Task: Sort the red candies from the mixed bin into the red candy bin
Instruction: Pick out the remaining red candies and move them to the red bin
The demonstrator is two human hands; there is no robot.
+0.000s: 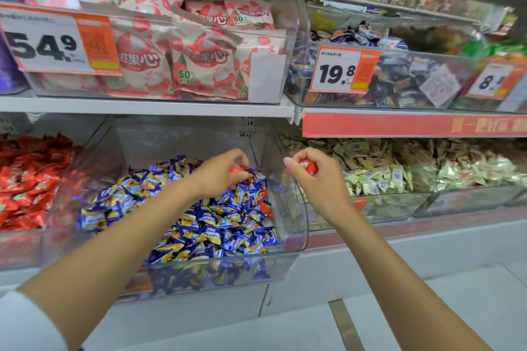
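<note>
Red candy [309, 167] pinched between fingers [288, 163] of right hand [316, 179], second candy [237, 169] likewise in left hand [219, 174] over mid-frame mixed bin [299, 239]; carry both firmly to red bin [20, 248], frame left.

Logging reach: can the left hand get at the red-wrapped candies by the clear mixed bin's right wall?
Probably yes: the left hand is inside the open-topped clear plastic bin, those red-wrapped candies lie uncovered beside it, though it pinches one red candy.

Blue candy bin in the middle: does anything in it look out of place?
Yes. A few red candies lie among the blue-and-yellow candies by the mixed bin right wall. The left hand and right hand each pinch another.
</note>
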